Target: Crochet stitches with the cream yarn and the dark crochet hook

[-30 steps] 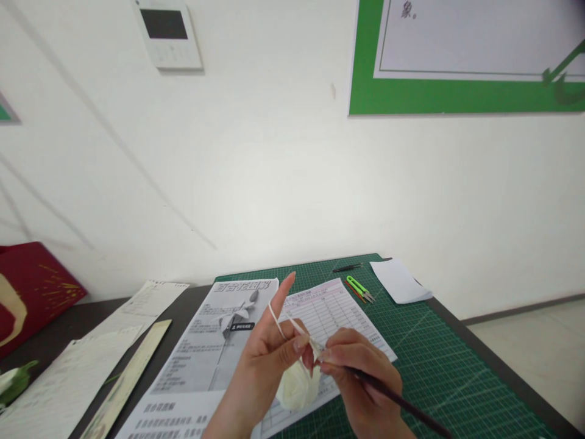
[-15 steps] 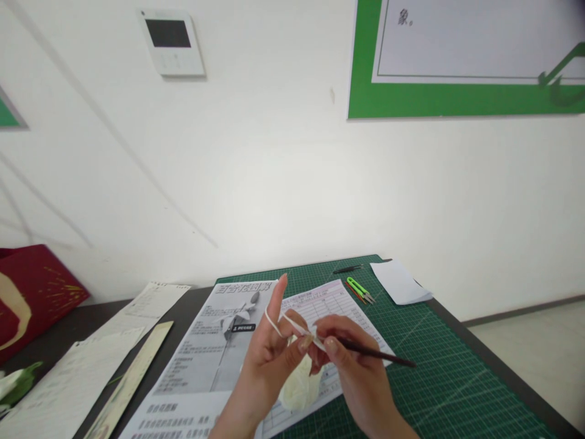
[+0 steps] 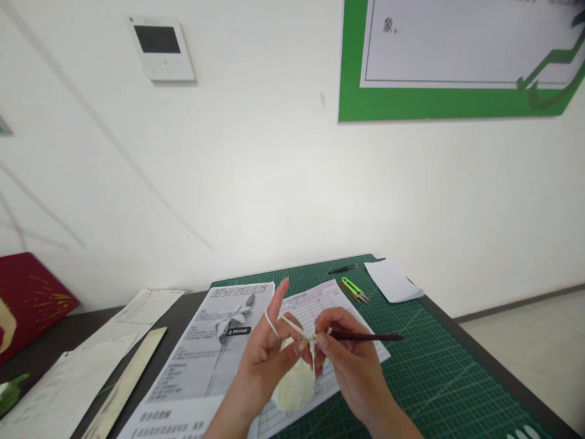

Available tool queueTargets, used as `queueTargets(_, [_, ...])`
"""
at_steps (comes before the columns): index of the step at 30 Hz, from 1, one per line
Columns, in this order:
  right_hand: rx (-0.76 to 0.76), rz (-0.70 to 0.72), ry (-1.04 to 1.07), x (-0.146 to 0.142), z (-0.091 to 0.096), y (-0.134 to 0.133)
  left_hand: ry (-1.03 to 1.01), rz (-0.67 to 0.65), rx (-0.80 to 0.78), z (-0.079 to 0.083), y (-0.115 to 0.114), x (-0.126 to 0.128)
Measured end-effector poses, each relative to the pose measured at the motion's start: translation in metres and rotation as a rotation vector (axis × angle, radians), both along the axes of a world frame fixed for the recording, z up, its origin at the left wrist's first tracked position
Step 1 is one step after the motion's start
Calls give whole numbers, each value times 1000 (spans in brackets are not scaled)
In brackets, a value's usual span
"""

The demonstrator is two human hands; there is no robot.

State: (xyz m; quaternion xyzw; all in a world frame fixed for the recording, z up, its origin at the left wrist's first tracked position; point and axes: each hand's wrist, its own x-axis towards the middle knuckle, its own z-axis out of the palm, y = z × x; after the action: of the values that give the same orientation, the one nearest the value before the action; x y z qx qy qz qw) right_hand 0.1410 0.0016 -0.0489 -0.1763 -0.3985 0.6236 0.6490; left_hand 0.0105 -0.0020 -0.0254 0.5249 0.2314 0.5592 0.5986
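My left hand (image 3: 260, 360) pinches a small piece of white crochet work (image 3: 312, 342) between thumb and fingers. Its index finger points up, with white yarn (image 3: 291, 324) looped round it and running taut to the piece. In my right hand (image 3: 351, 360) is a crochet hook (image 3: 377, 336) with a dark handle, held nearly level. The hook's tip is at the crochet work, but fingers and yarn hide it. A short bit of yarn dangles below the piece. Beneath both hands lies a cream ball of yarn (image 3: 295, 388), partly covered by my fingers.
A green cutting mat (image 3: 439, 366) carries a printed form (image 3: 326, 299), green thread snips (image 3: 353, 288), a dark slim tool (image 3: 342, 269) and white paper (image 3: 393, 280). Leftward lie a flower-pattern sheet (image 3: 183, 360), a ruler-like strip (image 3: 125, 384), handwritten sheets (image 3: 91, 372) and a red bag (image 3: 34, 299).
The hook's handle has swung up from a downward slant to nearly level. More of the crochet work now shows between my hands. The whole view has shifted slightly to the right.
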Motion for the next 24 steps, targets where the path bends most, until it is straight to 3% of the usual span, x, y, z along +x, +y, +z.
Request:
queueTargets(4, [28, 62, 10, 0, 1, -1, -87, -82, -95, 4, -1, 0])
queueTargets(7, [13, 41, 59, 2, 1, 0, -60, -45, -127, 5, 3, -7])
queueTargets(14, [-9, 58, 137, 4, 4, 1, -198, 357, -260, 19, 16, -23])
queueTargets(20, [6, 76, 156, 11, 3, 4, -103, 367, -394, 21, 29, -50])
queueTargets(24, [12, 143, 92, 17, 12, 7, -154, 595, -389, 18, 43, -81])
